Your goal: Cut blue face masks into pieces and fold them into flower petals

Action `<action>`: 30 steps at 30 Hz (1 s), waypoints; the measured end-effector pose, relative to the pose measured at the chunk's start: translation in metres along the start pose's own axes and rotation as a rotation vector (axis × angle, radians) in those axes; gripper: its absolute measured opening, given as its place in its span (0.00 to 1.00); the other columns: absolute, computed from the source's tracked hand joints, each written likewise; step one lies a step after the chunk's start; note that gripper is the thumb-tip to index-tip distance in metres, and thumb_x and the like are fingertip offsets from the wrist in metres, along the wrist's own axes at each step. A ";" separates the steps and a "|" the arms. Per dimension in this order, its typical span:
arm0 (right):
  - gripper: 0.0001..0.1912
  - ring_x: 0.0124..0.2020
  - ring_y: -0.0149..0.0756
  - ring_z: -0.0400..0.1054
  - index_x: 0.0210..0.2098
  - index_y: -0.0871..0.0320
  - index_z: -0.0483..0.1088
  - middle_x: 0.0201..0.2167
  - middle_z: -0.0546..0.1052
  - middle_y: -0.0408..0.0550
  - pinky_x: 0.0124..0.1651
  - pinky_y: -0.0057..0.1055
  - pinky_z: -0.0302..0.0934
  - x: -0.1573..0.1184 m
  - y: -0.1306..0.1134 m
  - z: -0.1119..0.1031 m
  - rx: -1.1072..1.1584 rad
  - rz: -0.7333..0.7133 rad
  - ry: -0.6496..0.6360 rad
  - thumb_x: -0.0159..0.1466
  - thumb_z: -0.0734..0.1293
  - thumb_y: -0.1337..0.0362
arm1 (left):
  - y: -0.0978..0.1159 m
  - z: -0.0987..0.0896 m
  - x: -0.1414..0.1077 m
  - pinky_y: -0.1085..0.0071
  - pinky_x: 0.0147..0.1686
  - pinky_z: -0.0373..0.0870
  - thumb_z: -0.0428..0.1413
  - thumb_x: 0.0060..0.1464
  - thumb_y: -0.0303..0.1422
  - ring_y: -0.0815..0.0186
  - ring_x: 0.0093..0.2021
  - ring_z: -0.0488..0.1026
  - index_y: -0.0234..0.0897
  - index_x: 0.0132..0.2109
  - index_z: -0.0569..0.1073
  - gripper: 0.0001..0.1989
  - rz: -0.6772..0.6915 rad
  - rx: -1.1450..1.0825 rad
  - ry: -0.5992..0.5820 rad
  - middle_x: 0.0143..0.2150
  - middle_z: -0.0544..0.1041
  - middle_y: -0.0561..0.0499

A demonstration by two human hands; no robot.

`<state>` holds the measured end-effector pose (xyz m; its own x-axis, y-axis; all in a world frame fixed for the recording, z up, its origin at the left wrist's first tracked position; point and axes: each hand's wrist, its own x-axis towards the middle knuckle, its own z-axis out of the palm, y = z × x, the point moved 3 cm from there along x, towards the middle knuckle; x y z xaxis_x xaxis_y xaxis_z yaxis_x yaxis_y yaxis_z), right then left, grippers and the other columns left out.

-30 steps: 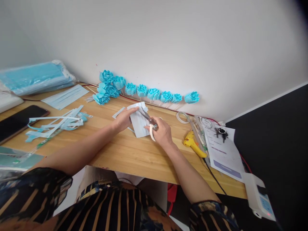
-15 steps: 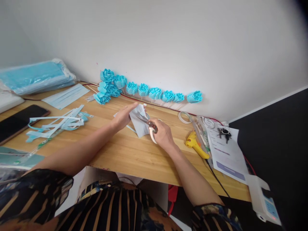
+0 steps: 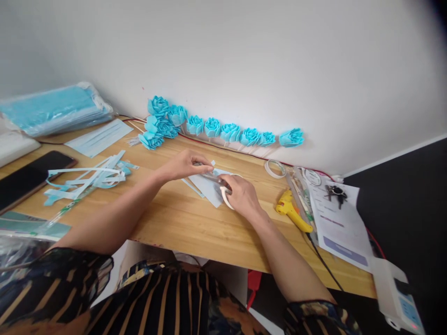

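Note:
My right hand (image 3: 240, 191) is closed round the white handles of the scissors (image 3: 228, 199), whose blades point left toward my other hand. My left hand (image 3: 186, 165) is closed, its thumb and fingers together at the blade end; what they pinch is too small to make out. Beneath both hands a pale blue piece of mask material (image 3: 208, 188) lies on the wooden table (image 3: 181, 223). Narrow strips (image 3: 193, 187) rest at its left side.
Several blue flowers (image 3: 230, 133) line the wall. Cut strips (image 3: 104, 172), a phone (image 3: 33, 179) and packed masks (image 3: 57, 109) are at left. Tape (image 3: 274, 169), a yellow glue gun (image 3: 294, 212), keys (image 3: 337, 193) and a power strip (image 3: 394, 293) are at right.
The pale blue piece, held up in my left hand before, now lies on the table. My left hand has moved over the scissor blades, and the view has shifted slightly.

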<state>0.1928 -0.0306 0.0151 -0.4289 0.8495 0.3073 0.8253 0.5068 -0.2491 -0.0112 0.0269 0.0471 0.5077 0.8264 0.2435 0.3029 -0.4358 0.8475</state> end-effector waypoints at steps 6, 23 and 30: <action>0.17 0.40 0.40 0.72 0.49 0.53 0.71 0.40 0.80 0.47 0.41 0.32 0.61 0.000 0.001 0.002 -0.014 0.022 -0.050 0.61 0.64 0.69 | -0.002 0.011 0.002 0.74 0.33 0.68 0.57 0.54 0.39 0.66 0.33 0.76 0.35 0.32 0.81 0.13 0.097 0.111 0.070 0.33 0.82 0.50; 0.19 0.37 0.41 0.74 0.49 0.55 0.73 0.38 0.81 0.49 0.38 0.32 0.63 0.003 0.010 -0.012 -0.033 0.045 0.127 0.59 0.64 0.70 | 0.063 -0.138 -0.045 0.70 0.33 0.74 0.62 0.50 0.35 0.69 0.28 0.75 0.29 0.36 0.81 0.12 0.056 0.316 0.699 0.29 0.80 0.46; 0.18 0.36 0.41 0.74 0.50 0.55 0.73 0.39 0.81 0.50 0.38 0.34 0.64 0.005 0.024 -0.012 0.037 0.127 0.197 0.60 0.64 0.66 | 0.130 -0.168 -0.105 0.60 0.46 0.72 0.55 0.56 0.46 0.68 0.39 0.75 0.29 0.46 0.80 0.23 -0.007 0.703 0.839 0.36 0.78 0.53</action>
<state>0.2150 -0.0159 0.0212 -0.2397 0.8634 0.4440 0.8525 0.4060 -0.3292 -0.1609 -0.0565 0.2113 -0.1258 0.6938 0.7091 0.8317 -0.3158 0.4566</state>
